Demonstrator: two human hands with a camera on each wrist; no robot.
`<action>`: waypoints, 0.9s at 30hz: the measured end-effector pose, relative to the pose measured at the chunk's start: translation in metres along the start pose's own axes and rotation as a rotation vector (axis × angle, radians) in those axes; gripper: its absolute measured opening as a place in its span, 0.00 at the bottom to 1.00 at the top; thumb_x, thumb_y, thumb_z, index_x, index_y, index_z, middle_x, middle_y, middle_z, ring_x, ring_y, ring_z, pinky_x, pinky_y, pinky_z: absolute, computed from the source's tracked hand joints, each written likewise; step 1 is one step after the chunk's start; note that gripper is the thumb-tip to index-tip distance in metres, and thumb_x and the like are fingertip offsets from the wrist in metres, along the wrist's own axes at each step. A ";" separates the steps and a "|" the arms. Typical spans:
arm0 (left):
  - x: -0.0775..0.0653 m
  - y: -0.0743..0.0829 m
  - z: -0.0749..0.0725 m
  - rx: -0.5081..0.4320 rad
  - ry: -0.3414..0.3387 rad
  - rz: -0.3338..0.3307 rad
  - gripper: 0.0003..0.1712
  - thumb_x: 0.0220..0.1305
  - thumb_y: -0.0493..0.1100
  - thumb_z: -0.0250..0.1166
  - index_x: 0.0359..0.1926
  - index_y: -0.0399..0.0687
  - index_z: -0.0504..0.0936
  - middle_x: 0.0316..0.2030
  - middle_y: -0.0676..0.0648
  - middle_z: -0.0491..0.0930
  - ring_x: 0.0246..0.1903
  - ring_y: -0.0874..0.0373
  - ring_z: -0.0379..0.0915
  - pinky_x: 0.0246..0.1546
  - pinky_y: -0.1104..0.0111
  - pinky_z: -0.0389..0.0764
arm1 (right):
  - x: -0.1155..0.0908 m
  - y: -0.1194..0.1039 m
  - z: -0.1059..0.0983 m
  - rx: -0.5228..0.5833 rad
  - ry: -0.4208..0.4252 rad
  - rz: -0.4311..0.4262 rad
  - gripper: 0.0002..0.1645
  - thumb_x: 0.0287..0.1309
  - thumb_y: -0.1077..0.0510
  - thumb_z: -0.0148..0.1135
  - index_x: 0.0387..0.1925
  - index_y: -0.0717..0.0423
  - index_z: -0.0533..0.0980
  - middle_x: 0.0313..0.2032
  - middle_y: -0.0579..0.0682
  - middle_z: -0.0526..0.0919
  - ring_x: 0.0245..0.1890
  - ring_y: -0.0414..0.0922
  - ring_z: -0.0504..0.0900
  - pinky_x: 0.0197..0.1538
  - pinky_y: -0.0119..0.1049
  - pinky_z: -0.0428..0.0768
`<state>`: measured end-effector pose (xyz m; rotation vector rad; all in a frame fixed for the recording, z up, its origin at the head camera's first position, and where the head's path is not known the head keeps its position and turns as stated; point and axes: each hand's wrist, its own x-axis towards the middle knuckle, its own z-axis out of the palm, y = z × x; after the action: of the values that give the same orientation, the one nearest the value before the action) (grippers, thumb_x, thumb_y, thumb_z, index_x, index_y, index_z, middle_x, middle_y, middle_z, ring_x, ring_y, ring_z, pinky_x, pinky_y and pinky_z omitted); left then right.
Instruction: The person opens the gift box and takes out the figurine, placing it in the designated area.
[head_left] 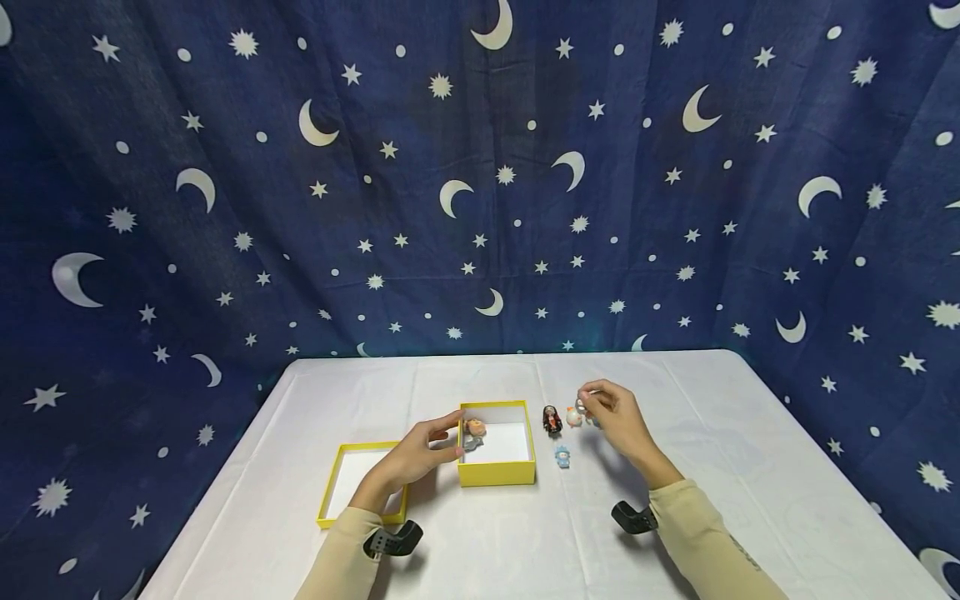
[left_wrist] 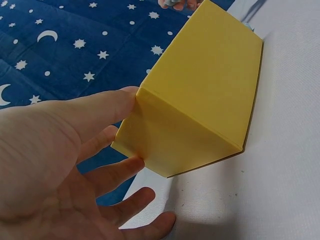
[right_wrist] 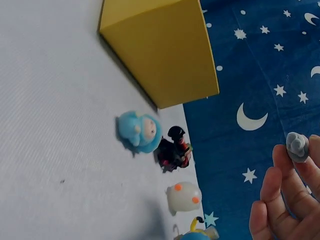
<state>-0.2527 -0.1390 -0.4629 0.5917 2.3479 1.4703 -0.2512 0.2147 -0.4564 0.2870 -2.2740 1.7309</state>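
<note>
My left hand (head_left: 416, 457) is at the left side of an open yellow box (head_left: 497, 475). Its thumb (left_wrist: 107, 110) touches a top corner, and fairly straight fingers lie against the side wall. Inside the white-lined box are a figurine with an orange-brown top (head_left: 475, 428) and a small grey piece (head_left: 472, 445). Raised over the table right of the box, my right hand (head_left: 618, 417) pinches a small grey figurine (right_wrist: 297, 146) between thumb and fingertips. Below it are a white figurine with orange spots (right_wrist: 184, 196) and a blue-and-yellow figurine (right_wrist: 197, 234), partly out of frame.
A dark-haired doll in black and red (head_left: 552, 421) stands right of the box, with a light-blue figurine (head_left: 562, 456) nearer me. The yellow-rimmed lid (head_left: 337, 483) lies left, partly under my left forearm. A blue curtain (head_left: 480, 208) hangs behind the white-covered table (head_left: 525, 550).
</note>
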 end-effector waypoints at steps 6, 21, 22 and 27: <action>0.001 0.000 0.000 0.007 -0.004 0.004 0.36 0.72 0.40 0.62 0.77 0.48 0.61 0.78 0.43 0.59 0.73 0.31 0.57 0.71 0.35 0.59 | -0.001 0.007 -0.005 -0.010 -0.002 0.005 0.13 0.71 0.62 0.59 0.44 0.74 0.78 0.28 0.57 0.86 0.25 0.39 0.81 0.33 0.32 0.83; 0.001 -0.002 0.000 0.004 0.002 0.020 0.36 0.72 0.39 0.63 0.77 0.47 0.62 0.77 0.43 0.59 0.73 0.31 0.57 0.72 0.36 0.59 | -0.008 0.020 -0.010 -0.052 -0.021 0.054 0.13 0.67 0.63 0.63 0.44 0.73 0.77 0.27 0.60 0.88 0.26 0.38 0.82 0.33 0.32 0.81; 0.001 -0.002 0.000 0.004 0.001 0.020 0.36 0.72 0.39 0.62 0.77 0.47 0.62 0.78 0.43 0.59 0.73 0.31 0.57 0.72 0.36 0.59 | -0.008 0.021 -0.010 -0.054 -0.031 0.055 0.14 0.66 0.63 0.64 0.45 0.73 0.77 0.27 0.61 0.88 0.26 0.38 0.82 0.31 0.32 0.79; 0.001 -0.001 0.000 0.011 -0.005 0.010 0.36 0.72 0.40 0.62 0.77 0.48 0.62 0.78 0.43 0.59 0.73 0.31 0.58 0.71 0.36 0.61 | -0.011 0.026 -0.012 -0.067 -0.075 0.037 0.14 0.65 0.63 0.65 0.45 0.73 0.78 0.29 0.66 0.88 0.22 0.35 0.79 0.25 0.29 0.73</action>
<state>-0.2538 -0.1391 -0.4639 0.6099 2.3544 1.4597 -0.2482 0.2329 -0.4804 0.3020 -2.3997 1.6841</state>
